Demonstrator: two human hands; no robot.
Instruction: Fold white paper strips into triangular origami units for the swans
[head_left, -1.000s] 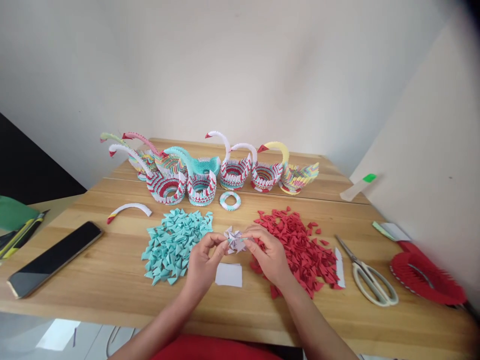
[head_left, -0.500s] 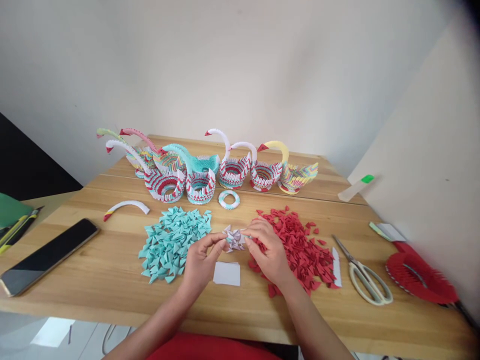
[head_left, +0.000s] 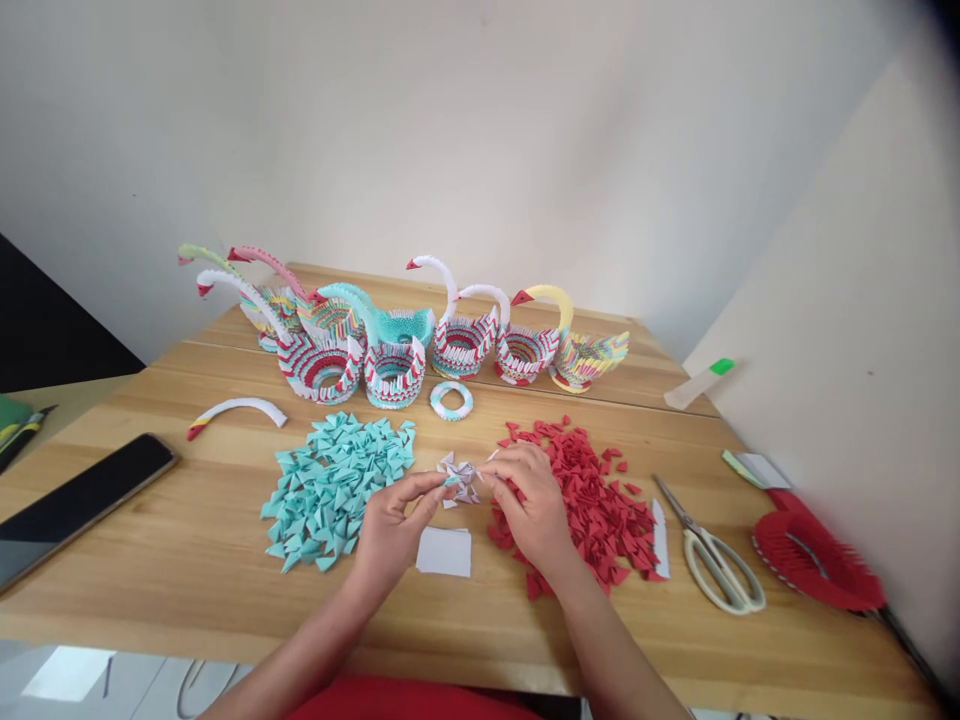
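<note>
Left hand [head_left: 394, 525] pinches teal triangle [head_left: 451, 482], grip of right hand [head_left: 529, 500] indeterminate; paper swans [head_left: 300, 368] stand assembled, red pile [head_left: 596, 505] unjoined.

Nothing legible anywhere in the frame right now! No readable word or number on the smartphone [head_left: 86, 505] at far left, nor on the scissors [head_left: 701, 530] at lower right.
</note>
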